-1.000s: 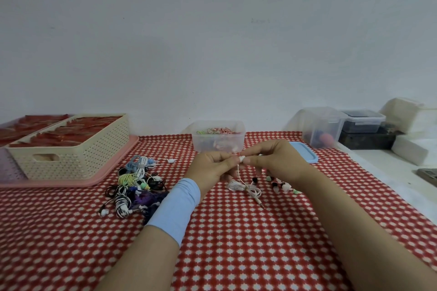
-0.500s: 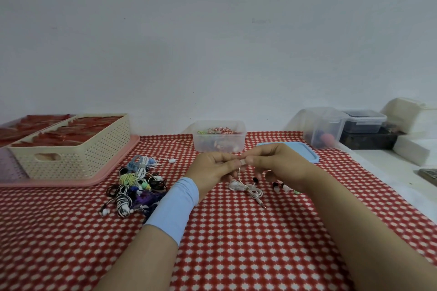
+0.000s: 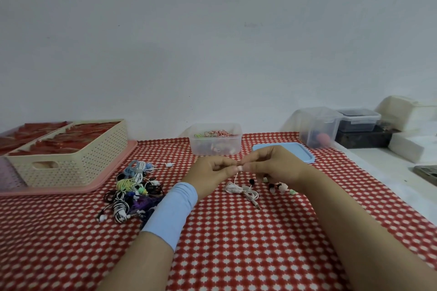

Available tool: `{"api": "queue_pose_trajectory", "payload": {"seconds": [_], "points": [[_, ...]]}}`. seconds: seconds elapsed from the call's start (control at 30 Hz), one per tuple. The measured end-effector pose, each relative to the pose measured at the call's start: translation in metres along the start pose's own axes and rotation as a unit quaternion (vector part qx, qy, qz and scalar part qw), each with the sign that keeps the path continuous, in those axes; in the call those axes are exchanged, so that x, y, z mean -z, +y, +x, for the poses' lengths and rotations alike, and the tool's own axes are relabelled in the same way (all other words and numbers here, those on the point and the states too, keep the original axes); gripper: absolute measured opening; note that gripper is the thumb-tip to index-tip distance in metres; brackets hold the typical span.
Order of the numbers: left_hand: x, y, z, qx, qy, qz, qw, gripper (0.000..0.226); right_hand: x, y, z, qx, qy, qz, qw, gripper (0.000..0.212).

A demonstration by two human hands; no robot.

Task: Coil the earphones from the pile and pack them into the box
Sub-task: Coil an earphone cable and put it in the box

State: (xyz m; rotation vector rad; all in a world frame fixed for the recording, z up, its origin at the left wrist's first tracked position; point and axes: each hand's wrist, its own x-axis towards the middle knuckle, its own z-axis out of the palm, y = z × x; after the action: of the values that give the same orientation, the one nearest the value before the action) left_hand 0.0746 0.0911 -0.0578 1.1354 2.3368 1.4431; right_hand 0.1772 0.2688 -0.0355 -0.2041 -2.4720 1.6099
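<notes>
Pinching a small pale earbud at mid-view, just above the red-and-white tablecloth: with the left hand, thumb and forefinger closed on one side of it; with the right hand, thumb and forefinger closed on the other side, remaining fingers curled. Hanging from the pinch toward 6 o'clock, a thin white cable, ending in a loose bundle on the cloth, plug end out at 5 o'clock. At 9 o'clock from the hands, well apart, the pile of tangled earphones, many colours. At 12 o'clock, near, the clear box, open, with coiled earphones inside. At 3 o'clock of the box, flat on the cloth, a blue lid, partly hidden behind the right hand. Below the right wrist, at 5 o'clock of that hand, a scatter of loose ear tips. At 10 o'clock, far off, a cream basket on a pink tray. Round the left forearm, a light-blue wristband.
</notes>
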Motion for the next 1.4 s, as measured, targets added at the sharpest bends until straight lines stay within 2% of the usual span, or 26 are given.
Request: {"api": "queue_pose_trajectory", "payload": {"seconds": [0.1,0.17,0.23,0.33,0.43,0.5,0.57,0.63,0.77,0.9,1.17,1.23,1.37,1.4], "points": [[0.001,-0.001,-0.002,0.041,-0.090,0.116,0.988,0.038,0.003,0.004,0.002,-0.010,0.034,-0.046,0.998,0.008],[-0.001,-0.004,-0.002,0.038,-0.124,0.197,0.972,0.034,0.002,0.008,0.006,-0.012,0.027,-0.110,0.993,0.006],[0.000,-0.002,-0.001,0.033,-0.107,0.219,0.969,0.016,0.001,0.011,0.007,-0.013,0.011,-0.177,0.984,0.008],[0.008,0.003,0.002,0.037,-0.075,0.217,0.973,0.012,-0.003,0.008,0.008,-0.003,0.022,-0.208,0.978,0.017],[0.022,0.007,0.003,0.031,-0.061,0.222,0.973,0.016,-0.006,0.000,0.009,0.004,0.042,-0.129,0.991,0.029],[0.033,0.012,0.007,0.022,-0.056,0.226,0.972,0.017,-0.011,-0.009,0.013,0.012,0.029,-0.051,0.998,0.023],[0.046,0.019,0.013,0.008,-0.046,0.232,0.972,0.014,-0.016,-0.020,0.018,0.033,-0.013,-0.022,0.999,0.015],[0.060,0.028,0.023,-0.006,-0.028,0.238,0.971,0.013,-0.019,-0.029,0.029,0.044,-0.045,-0.056,0.996,0.015],[0.090,0.040,0.046,-0.020,0.018,0.204,0.979,0.011,-0.014,-0.046,0.061,0.049,-0.021,-0.099,0.994,0.004],[0.113,0.038,0.072,-0.016,0.064,0.166,0.984,0.006,-0.005,-0.063,0.099,0.049,-0.003,-0.124,0.991,0.014],[0.118,0.010,0.124,0.046,0.077,0.241,0.966,0.012,-0.004,-0.066,0.175,0.044,0.053,-0.255,0.964,0.004],[0.119,0.000,0.132,0.067,0.061,0.260,0.961,0.016,-0.008,-0.061,0.188,0.037,0.042,-0.282,0.958,0.010],[0.119,-0.022,0.137,0.085,0.020,0.290,0.953,0.025,-0.017,-0.046,0.204,0.016,0.004,-0.326,0.945,0.039],[0.119,-0.027,0.137,0.083,0.015,0.291,0.953,0.028,-0.018,-0.042,0.206,0.020,0.006,-0.328,0.944,0.041]]}}
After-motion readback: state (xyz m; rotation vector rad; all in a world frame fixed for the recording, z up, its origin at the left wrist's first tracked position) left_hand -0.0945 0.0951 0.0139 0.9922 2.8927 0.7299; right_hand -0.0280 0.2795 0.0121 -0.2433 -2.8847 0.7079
